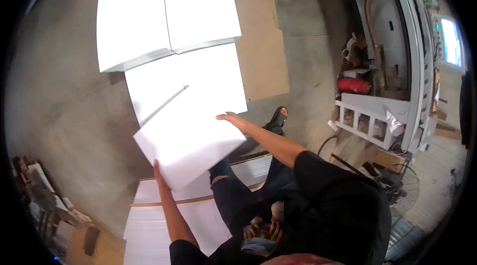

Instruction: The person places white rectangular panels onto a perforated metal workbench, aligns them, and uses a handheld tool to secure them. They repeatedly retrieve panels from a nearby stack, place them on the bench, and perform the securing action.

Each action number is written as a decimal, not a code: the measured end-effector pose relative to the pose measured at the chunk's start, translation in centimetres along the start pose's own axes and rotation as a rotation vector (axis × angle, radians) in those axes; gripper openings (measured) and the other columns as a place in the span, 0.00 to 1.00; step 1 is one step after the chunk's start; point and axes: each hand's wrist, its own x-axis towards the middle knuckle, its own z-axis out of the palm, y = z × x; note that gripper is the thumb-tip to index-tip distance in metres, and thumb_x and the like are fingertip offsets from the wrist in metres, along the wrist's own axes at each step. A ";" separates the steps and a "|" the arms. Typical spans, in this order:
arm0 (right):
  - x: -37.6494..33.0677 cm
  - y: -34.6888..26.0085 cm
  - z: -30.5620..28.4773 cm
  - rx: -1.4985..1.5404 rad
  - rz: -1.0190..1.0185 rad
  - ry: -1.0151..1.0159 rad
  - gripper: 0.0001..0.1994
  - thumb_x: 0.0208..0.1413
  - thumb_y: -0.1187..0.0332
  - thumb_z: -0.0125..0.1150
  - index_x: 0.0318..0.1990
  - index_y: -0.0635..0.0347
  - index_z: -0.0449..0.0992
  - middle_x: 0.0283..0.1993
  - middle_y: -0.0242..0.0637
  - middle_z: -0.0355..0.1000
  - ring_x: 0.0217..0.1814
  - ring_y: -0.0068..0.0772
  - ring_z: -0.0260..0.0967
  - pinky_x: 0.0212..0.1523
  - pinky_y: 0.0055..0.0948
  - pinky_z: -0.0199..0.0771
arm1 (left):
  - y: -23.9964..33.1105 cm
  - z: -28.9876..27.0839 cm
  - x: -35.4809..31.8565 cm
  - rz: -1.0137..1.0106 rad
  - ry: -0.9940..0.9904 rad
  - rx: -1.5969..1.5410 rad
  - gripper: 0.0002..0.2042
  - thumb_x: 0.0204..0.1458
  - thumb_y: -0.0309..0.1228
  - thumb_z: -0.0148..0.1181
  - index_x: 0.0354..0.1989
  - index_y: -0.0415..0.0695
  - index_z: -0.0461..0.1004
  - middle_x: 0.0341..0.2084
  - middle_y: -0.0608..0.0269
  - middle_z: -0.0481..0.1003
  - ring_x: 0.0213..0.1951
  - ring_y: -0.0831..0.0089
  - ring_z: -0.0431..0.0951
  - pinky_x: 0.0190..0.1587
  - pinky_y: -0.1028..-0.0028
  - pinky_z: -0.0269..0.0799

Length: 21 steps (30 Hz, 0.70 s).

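Head view: grips white paper (191,136) left of centre in the frame, left hand (161,178) clasping its lower-left edge, right hand (234,120) its upper-right edge; partly hides white stacks (131,21) at upper left, beside brown cardboard (261,66).

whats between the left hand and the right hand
In the head view, a white rectangular piece spans the gap, with the left hand and the right hand holding it from opposite sides.
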 end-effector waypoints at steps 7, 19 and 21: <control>-18.7 7.9 -18.3 0.353 -0.225 -0.028 0.44 0.54 0.46 0.66 0.68 0.73 0.59 0.60 0.54 0.69 0.61 0.46 0.69 0.60 0.40 0.70 | -5.4 14.2 -10.5 0.063 -0.037 0.310 0.28 0.60 0.48 0.58 0.57 0.34 0.74 0.49 0.57 0.77 0.51 0.68 0.76 0.57 0.68 0.70; -53.6 18.9 -42.0 0.694 -0.642 0.475 0.37 0.54 0.49 0.64 0.62 0.71 0.67 0.54 0.46 0.72 0.57 0.36 0.69 0.56 0.35 0.70 | -13.6 51.1 -29.3 -0.028 -0.600 0.381 0.29 0.57 0.48 0.60 0.57 0.34 0.71 0.46 0.52 0.78 0.44 0.63 0.80 0.46 0.65 0.77; -56.6 20.7 -42.9 0.784 -0.729 0.575 0.35 0.53 0.49 0.64 0.59 0.70 0.69 0.51 0.44 0.74 0.52 0.33 0.71 0.50 0.34 0.72 | -13.7 56.7 -32.1 -0.045 -0.723 0.415 0.30 0.55 0.49 0.61 0.57 0.34 0.71 0.45 0.51 0.79 0.45 0.62 0.81 0.48 0.63 0.78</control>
